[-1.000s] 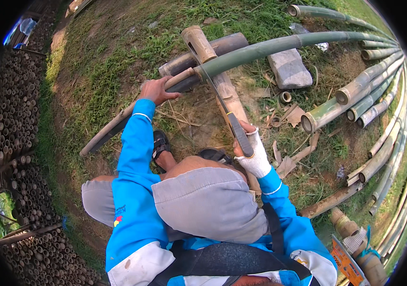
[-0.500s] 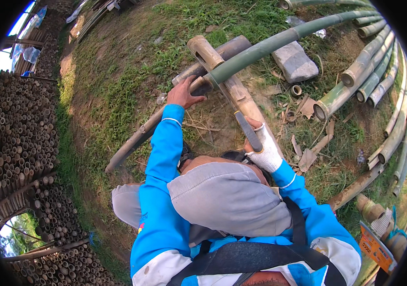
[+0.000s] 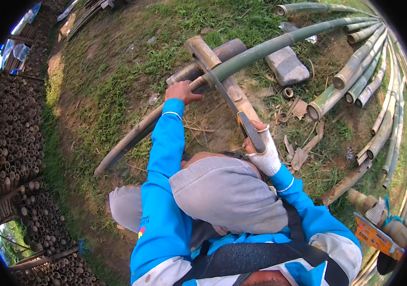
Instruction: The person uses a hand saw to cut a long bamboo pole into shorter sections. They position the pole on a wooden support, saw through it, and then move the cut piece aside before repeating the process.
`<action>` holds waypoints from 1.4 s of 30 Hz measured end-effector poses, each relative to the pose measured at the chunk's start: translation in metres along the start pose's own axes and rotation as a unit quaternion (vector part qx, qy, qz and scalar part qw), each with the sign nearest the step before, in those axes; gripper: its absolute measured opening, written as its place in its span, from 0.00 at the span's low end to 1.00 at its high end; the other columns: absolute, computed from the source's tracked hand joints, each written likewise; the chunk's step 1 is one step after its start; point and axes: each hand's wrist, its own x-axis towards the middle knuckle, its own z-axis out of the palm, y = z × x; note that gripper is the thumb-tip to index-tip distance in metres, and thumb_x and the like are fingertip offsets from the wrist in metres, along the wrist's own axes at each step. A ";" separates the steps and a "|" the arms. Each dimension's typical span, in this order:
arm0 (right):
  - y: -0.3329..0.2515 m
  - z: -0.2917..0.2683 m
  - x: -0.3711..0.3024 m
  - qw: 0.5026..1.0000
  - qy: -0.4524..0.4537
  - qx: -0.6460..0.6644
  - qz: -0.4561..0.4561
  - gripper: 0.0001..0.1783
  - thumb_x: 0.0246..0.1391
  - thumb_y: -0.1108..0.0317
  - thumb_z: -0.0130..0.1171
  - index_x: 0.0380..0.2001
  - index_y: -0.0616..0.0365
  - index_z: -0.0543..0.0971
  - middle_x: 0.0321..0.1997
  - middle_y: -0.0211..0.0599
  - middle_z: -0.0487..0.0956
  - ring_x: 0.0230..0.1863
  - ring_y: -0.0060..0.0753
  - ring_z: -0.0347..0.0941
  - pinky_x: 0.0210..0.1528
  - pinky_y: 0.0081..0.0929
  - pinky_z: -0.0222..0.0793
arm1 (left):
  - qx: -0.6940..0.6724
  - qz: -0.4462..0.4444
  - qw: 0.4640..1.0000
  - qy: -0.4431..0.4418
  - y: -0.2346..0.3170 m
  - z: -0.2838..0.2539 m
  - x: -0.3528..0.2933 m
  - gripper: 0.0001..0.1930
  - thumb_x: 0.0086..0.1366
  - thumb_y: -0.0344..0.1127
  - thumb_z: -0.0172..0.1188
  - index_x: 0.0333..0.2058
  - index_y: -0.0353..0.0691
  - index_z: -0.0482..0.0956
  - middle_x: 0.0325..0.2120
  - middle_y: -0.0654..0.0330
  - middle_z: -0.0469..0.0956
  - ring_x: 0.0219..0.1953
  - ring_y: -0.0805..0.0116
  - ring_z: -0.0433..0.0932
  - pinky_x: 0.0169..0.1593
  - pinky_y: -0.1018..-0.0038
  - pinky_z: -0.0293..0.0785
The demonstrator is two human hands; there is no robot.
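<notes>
Nearest the crouching person, the gloved right hand point(image 3: 263, 152) is closed around the dark handle of a hand saw point(image 3: 232, 102), which has slid back toward the body since a moment ago. Farther out on the grassy ground point(image 3: 103, 95), the bare left hand point(image 3: 180, 90) stays clamped on the long green bamboo pole point(image 3: 279, 43). The blade crosses the pole there, over a thick log point(image 3: 213, 55), so sawing seems mid-stroke.
</notes>
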 end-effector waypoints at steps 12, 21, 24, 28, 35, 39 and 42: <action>-0.013 -0.001 0.003 0.992 0.003 -0.114 -0.061 0.37 0.52 0.80 0.60 0.68 0.59 0.70 0.57 0.35 0.78 0.49 0.19 0.74 0.54 0.18 0.71 | 0.012 0.006 1.000 0.004 -0.004 0.005 0.003 0.49 0.48 0.73 0.75 0.63 0.46 0.81 0.48 0.49 0.88 0.51 0.48 0.87 0.56 0.53 0.82; -0.018 -0.001 -0.002 0.997 0.011 -0.063 -0.046 0.39 0.51 0.83 0.63 0.68 0.56 0.70 0.44 0.28 0.78 0.39 0.18 0.73 0.45 0.20 0.72 | 0.012 0.015 1.000 0.019 -0.004 0.005 0.003 0.49 0.46 0.72 0.76 0.63 0.47 0.81 0.48 0.48 0.88 0.50 0.47 0.87 0.55 0.52 0.82; -0.021 -0.008 -0.003 0.996 -0.033 -0.065 0.051 0.37 0.52 0.81 0.62 0.67 0.58 0.69 0.48 0.31 0.75 0.42 0.19 0.71 0.48 0.20 0.70 | 0.006 0.014 1.000 0.022 -0.004 0.004 0.003 0.49 0.47 0.71 0.76 0.63 0.47 0.81 0.47 0.47 0.88 0.49 0.47 0.87 0.55 0.52 0.82; -0.023 -0.015 -0.001 0.996 -0.051 -0.061 0.050 0.37 0.53 0.81 0.62 0.67 0.58 0.68 0.46 0.27 0.72 0.41 0.15 0.67 0.46 0.17 0.67 | 0.009 0.012 1.000 0.027 -0.002 0.004 0.002 0.48 0.47 0.70 0.76 0.62 0.47 0.82 0.46 0.48 0.88 0.49 0.47 0.87 0.55 0.52 0.82; -0.029 -0.034 -0.049 0.991 -0.042 -0.123 0.009 0.37 0.52 0.81 0.63 0.67 0.57 0.70 0.54 0.37 0.76 0.51 0.26 0.73 0.55 0.24 0.71 | 0.004 0.007 1.000 0.014 -0.004 0.006 0.001 0.47 0.47 0.71 0.76 0.60 0.46 0.83 0.46 0.49 0.88 0.49 0.47 0.87 0.55 0.53 0.83; -0.025 -0.030 -0.062 0.989 -0.022 -0.145 -0.010 0.39 0.50 0.81 0.66 0.67 0.56 0.70 0.57 0.41 0.78 0.55 0.29 0.75 0.57 0.27 0.72 | 0.006 0.006 1.000 0.005 -0.006 0.004 -0.001 0.48 0.49 0.72 0.75 0.63 0.44 0.80 0.46 0.47 0.88 0.48 0.47 0.87 0.54 0.51 0.83; -0.014 -0.016 -0.015 0.987 -0.050 -0.150 0.031 0.34 0.56 0.80 0.60 0.66 0.57 0.69 0.43 0.28 0.75 0.36 0.16 0.71 0.38 0.20 0.69 | 0.026 -0.008 1.000 0.006 -0.006 0.001 -0.006 0.50 0.50 0.72 0.74 0.64 0.43 0.79 0.46 0.46 0.88 0.48 0.46 0.87 0.53 0.51 0.84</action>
